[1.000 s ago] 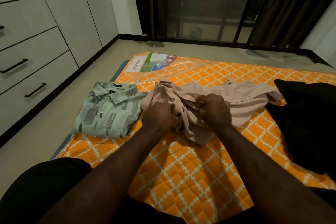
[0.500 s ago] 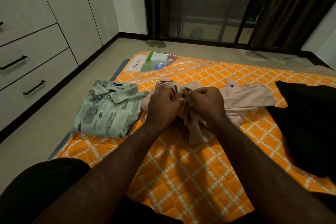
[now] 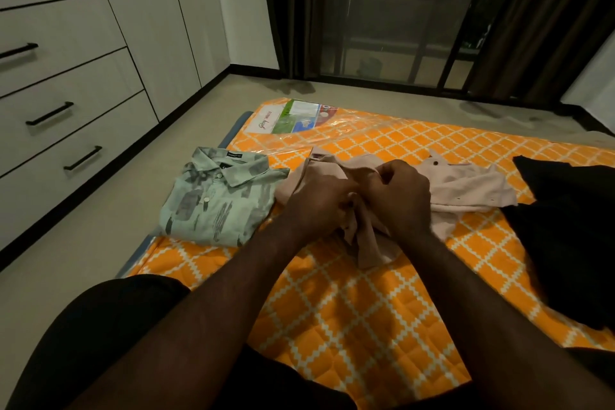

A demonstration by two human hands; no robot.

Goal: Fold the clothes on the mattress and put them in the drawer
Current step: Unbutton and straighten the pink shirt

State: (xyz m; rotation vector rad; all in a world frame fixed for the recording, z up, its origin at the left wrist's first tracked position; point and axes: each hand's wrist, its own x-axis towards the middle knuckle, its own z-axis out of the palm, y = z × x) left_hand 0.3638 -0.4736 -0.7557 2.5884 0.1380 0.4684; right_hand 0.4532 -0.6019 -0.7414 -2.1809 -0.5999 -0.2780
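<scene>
The pale pink shirt [image 3: 466, 186] lies bunched near the middle of the mattress [image 3: 349, 309], just beyond the person's wrists. Both hands are on it: the left hand [image 3: 319, 203] and the right hand [image 3: 399, 200] sit knuckle to knuckle, fingers curled in and pinching a gather of its cloth between them. From where I stand the shirt runs crosswise, left to right, with what looks like its collar end at the far left and a buttoned edge spreading right; a loose tail droops back toward the person between the forearms. The hands hide the middle of it, so I cannot tell how the front lies there. Touching its left edge is a green patterned shirt [image 3: 216, 200], already folded square, collar pointing away toward the window. Off to the right, just beside the pink cloth, a black garment [image 3: 572, 226] lies in a dark heap. The mattress is orange with a white lattice quilting, flat on a pale floor [image 3: 83, 260], with clear plastic wrap and a printed label [image 3: 293, 116] at its far end. Along the left wall stand light cabinet drawers [image 3: 66, 110] with black bar handles, all shut. Dark curtains [image 3: 289, 10] frame a glass door [image 3: 399, 10] at the back.
</scene>
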